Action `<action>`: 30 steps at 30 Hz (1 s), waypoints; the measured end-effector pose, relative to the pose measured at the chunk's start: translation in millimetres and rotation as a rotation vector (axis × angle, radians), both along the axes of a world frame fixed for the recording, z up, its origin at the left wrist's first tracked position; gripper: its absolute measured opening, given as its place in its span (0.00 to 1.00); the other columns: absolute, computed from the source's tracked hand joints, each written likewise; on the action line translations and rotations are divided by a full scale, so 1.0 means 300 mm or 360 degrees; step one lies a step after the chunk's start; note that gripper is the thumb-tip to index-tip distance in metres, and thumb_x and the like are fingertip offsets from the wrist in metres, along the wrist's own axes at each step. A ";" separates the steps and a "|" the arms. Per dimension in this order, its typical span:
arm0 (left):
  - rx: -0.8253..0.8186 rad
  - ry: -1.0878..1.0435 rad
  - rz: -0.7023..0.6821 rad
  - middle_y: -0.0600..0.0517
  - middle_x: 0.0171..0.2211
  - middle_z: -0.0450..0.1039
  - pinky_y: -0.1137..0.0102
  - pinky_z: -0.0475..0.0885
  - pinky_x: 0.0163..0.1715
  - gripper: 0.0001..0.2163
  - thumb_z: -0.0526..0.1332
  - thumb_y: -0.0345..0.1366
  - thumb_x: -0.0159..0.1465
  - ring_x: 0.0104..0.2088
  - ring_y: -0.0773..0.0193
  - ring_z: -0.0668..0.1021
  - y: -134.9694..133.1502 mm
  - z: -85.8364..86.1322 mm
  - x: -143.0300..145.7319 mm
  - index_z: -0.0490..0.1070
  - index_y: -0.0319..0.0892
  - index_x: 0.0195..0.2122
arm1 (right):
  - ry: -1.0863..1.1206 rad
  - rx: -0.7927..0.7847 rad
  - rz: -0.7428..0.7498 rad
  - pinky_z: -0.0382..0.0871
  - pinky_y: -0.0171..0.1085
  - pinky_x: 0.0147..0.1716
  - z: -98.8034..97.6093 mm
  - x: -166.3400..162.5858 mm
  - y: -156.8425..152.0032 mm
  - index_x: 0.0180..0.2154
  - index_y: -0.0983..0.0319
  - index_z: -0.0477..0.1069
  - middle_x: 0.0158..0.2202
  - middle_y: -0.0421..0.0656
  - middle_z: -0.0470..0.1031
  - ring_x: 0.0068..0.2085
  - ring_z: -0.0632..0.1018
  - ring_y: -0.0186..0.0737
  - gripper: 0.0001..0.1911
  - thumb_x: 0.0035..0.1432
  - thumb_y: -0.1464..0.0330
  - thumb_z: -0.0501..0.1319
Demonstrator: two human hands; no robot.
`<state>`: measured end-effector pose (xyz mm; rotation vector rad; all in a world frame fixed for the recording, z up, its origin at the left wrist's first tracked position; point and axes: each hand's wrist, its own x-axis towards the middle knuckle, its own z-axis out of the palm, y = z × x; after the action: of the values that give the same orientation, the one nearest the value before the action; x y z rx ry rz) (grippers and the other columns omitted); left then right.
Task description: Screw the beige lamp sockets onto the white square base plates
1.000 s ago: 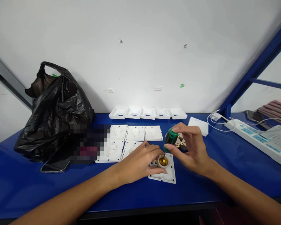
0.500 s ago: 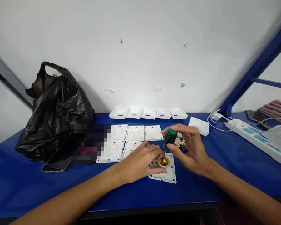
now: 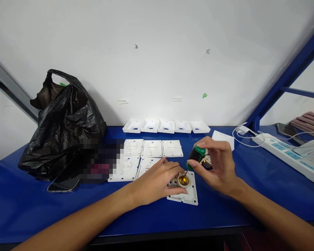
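A blue table [image 3: 28,209] stands against a white wall [image 3: 157,52].

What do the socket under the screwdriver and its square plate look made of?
The socket is shiny gold inside, likely brass or plated metal. The square plate is matte white with moulded corner holes, probably plastic. The screwdriver handle looks green plastic.

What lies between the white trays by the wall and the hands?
The head view shows flat white plates, laid in two rows on the blue table.
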<state>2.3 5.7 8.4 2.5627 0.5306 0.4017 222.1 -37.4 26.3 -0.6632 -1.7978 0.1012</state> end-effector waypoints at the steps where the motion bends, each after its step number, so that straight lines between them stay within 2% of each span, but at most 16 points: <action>1: 0.0004 0.0001 0.0001 0.48 0.49 0.81 0.47 0.64 0.65 0.17 0.69 0.50 0.71 0.48 0.51 0.82 -0.001 0.002 0.000 0.73 0.45 0.54 | -0.0009 0.0013 0.0010 0.79 0.47 0.37 0.001 0.001 0.002 0.61 0.50 0.65 0.42 0.41 0.75 0.38 0.79 0.43 0.29 0.63 0.75 0.69; 6: 0.0033 -0.0002 0.0010 0.49 0.49 0.81 0.48 0.64 0.65 0.17 0.70 0.49 0.70 0.47 0.52 0.82 -0.004 0.007 0.002 0.73 0.45 0.53 | -0.0067 -0.0030 0.0079 0.80 0.48 0.40 -0.008 0.007 0.000 0.65 0.50 0.64 0.45 0.43 0.77 0.44 0.80 0.46 0.32 0.64 0.77 0.67; 12: 0.0083 -0.0005 0.0013 0.49 0.48 0.81 0.51 0.66 0.62 0.18 0.71 0.48 0.69 0.46 0.52 0.83 -0.002 0.001 0.001 0.73 0.43 0.52 | -0.0059 -0.0274 0.0178 0.81 0.54 0.49 -0.012 0.014 -0.016 0.67 0.50 0.61 0.57 0.49 0.76 0.54 0.80 0.49 0.29 0.71 0.77 0.58; 16: 0.0089 -0.0006 0.0002 0.49 0.48 0.81 0.53 0.67 0.61 0.19 0.71 0.48 0.69 0.47 0.52 0.83 -0.001 -0.001 0.002 0.73 0.43 0.53 | -0.0034 -0.0263 0.0277 0.81 0.52 0.48 -0.006 0.010 -0.013 0.68 0.50 0.62 0.58 0.48 0.77 0.52 0.80 0.46 0.30 0.71 0.78 0.57; 23: 0.0079 -0.0028 0.0009 0.49 0.48 0.80 0.52 0.65 0.63 0.18 0.72 0.48 0.68 0.46 0.53 0.83 -0.003 -0.005 0.001 0.73 0.42 0.52 | -0.0083 -0.0068 0.0129 0.77 0.49 0.45 -0.004 0.007 -0.004 0.66 0.53 0.66 0.47 0.45 0.77 0.49 0.80 0.48 0.32 0.66 0.79 0.64; 26: 0.0085 -0.0022 0.0003 0.49 0.47 0.80 0.52 0.65 0.62 0.18 0.72 0.47 0.68 0.45 0.53 0.83 -0.003 -0.006 0.002 0.73 0.42 0.52 | -0.0093 -0.0130 0.0150 0.76 0.48 0.45 0.006 0.011 -0.011 0.66 0.51 0.65 0.47 0.44 0.77 0.48 0.79 0.47 0.31 0.67 0.78 0.63; 30: 0.0094 -0.0027 0.0005 0.50 0.47 0.80 0.52 0.67 0.61 0.18 0.73 0.47 0.68 0.46 0.52 0.82 0.001 -0.009 0.003 0.73 0.43 0.51 | -0.0117 -0.0309 0.0280 0.77 0.49 0.47 0.012 0.013 -0.015 0.68 0.50 0.62 0.53 0.46 0.76 0.51 0.77 0.46 0.29 0.71 0.77 0.59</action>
<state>3.2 5.9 5.6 2.6127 0.5242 0.4459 225.8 -41.8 29.8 -0.6511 -1.9308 0.3782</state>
